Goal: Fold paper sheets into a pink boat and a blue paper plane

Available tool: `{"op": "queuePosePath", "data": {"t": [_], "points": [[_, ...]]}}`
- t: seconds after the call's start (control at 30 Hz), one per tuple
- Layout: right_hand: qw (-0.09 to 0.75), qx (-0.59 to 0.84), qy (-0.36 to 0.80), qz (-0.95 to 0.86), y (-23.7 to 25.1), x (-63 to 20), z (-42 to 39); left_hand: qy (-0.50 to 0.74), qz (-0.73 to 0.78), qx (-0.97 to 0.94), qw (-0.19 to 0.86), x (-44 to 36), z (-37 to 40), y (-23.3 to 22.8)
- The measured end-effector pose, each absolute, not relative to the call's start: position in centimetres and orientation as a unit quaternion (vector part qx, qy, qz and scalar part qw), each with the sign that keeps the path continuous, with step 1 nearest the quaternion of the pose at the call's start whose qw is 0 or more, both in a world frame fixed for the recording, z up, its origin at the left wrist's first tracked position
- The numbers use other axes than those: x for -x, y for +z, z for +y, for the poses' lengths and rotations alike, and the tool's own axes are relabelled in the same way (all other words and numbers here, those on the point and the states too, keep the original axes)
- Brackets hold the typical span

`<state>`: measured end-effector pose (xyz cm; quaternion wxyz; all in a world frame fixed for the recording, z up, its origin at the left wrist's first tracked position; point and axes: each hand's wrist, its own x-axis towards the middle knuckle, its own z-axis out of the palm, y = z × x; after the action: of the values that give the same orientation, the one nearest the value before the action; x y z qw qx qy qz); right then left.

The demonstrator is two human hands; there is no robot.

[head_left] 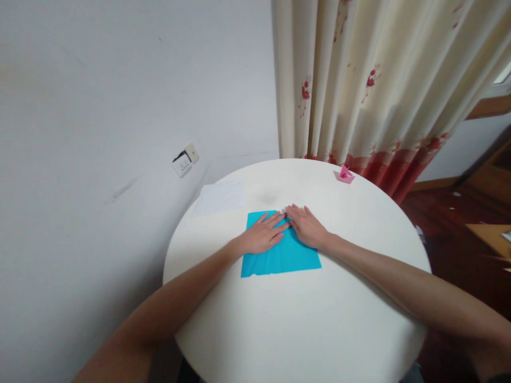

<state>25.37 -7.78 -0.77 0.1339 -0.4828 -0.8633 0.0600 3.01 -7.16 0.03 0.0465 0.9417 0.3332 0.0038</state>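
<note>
A sheet of blue paper (293, 258) lies on the round white table (295, 319), with faint creases towards its near left edge. My left hand (263, 234) rests flat on the paper's left and middle part, fingers spread. Over the far right part of the sheet lies my right hand (305, 226), its fingers stretched out and pointing towards the far edge. The fingertips of both hands meet or nearly touch near the top of the sheet. Part of the paper's far edge is hidden beneath them.
A pink folded paper figure (346, 175) stands at the table's far right edge. White paper (219, 197) lies at the far left. Behind the table are a wall with a socket (182, 165) and a cream curtain (339, 80) with red patterns.
</note>
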Motion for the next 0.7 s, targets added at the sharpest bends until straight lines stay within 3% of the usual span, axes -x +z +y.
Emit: {"op": "queuePosePath", "data": {"t": [0.7], "points": [[0.068, 0.45, 0.066, -0.888, 0.3, -25.7, -8.5, 0.023, 0.455, -0.889, 0.052, -2.9, -6.3, 0.1]]}}
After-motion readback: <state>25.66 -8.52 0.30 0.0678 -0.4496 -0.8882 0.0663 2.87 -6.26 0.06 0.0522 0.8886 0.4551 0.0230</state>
